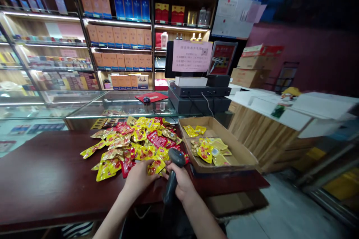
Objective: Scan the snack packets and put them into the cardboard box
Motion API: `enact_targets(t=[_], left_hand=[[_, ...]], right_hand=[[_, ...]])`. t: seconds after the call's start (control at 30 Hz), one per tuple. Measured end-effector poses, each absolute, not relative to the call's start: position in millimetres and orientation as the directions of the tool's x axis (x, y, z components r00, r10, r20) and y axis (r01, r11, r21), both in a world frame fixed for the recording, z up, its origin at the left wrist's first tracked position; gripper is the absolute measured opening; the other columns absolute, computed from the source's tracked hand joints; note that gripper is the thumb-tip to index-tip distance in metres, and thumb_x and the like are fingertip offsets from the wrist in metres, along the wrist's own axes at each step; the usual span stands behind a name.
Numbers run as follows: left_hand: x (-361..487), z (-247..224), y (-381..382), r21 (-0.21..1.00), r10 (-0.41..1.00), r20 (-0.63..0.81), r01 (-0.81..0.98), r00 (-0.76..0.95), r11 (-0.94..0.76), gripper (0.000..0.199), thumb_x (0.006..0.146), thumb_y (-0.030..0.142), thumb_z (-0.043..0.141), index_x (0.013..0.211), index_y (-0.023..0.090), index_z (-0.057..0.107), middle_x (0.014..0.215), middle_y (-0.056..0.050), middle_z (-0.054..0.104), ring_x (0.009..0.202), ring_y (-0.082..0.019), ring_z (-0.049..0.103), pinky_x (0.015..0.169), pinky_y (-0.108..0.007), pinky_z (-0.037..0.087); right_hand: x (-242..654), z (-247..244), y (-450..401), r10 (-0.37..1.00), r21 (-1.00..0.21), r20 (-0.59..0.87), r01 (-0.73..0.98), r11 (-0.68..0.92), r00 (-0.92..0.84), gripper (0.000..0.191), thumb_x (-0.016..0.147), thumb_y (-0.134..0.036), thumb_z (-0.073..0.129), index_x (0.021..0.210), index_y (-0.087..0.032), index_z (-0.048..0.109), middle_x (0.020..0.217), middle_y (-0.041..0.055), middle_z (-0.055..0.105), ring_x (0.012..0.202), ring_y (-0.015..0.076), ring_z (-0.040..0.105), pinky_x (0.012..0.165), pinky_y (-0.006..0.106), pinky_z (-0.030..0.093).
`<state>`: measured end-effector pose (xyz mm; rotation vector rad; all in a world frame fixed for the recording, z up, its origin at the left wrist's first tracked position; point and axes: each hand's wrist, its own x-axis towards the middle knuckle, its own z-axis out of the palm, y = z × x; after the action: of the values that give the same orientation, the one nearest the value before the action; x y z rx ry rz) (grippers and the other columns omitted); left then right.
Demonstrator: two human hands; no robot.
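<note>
A dark handheld scanner is gripped in my right hand, its head pointing away from me over the table's front part. Beside it, my left hand holds a yellow snack packet at the near edge of a pile. That pile of yellow, red and gold packets is spread on the dark red table. To the right of the pile sits an open cardboard box with several yellow and gold packets in it.
Behind the pile stand a glass counter, a mouse on a red sheet, and a dark register with a pink notice. Lit shelves of boxes line the back. A wooden counter is at the right.
</note>
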<state>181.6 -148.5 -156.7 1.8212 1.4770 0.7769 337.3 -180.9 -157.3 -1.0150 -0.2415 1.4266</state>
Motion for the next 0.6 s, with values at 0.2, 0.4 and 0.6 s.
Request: enact_targets(t=[0.2,0.4,0.6], left_hand=[[184.5,-157.5,-152.4,0.727,0.982,0.089,0.663,0.167,-0.179,0.044,0.058,0.027,0.075,0.101,0.025,0.065,0.114,-0.014,0.061,0.108,-0.038,0.053,0.093,-0.043,0.032],[171.3,-159.3,-133.7,0.941,0.995,0.089,0.322,0.055,-0.102,0.028,0.064,0.02,0.069,0.091,0.025,0.066,0.093,-0.007,0.068,0.097,-0.029,0.059,0.082,-0.032,0.041],[162.1,-158.2,-111.1,0.991,0.958,-0.07,-0.087,0.277,0.097,0.025,0.062,0.033,0.075,0.078,0.016,0.065,0.07,-0.002,0.067,0.065,-0.018,0.062,0.063,-0.026,0.046]], right_hand=[[330.8,-147.9,-172.1,0.916,-0.629,-0.378,-0.762,-0.15,0.132,0.025,0.05,-0.01,0.067,0.072,-0.015,0.058,0.077,0.004,0.067,0.078,0.018,0.065,0.062,0.026,0.052],[318.4,-141.4,-160.3,0.953,-0.735,-0.267,-0.669,-0.108,0.14,0.024,0.053,-0.013,0.067,0.077,-0.015,0.063,0.073,0.0019,0.066,0.069,0.0139,0.063,0.062,0.023,0.05],[320.1,-152.2,-151.8,0.972,-0.823,-0.234,-0.54,-0.177,0.038,0.032,0.057,-0.013,0.065,0.088,-0.013,0.068,0.064,0.0003,0.064,0.059,0.0109,0.058,0.056,0.021,0.046]])
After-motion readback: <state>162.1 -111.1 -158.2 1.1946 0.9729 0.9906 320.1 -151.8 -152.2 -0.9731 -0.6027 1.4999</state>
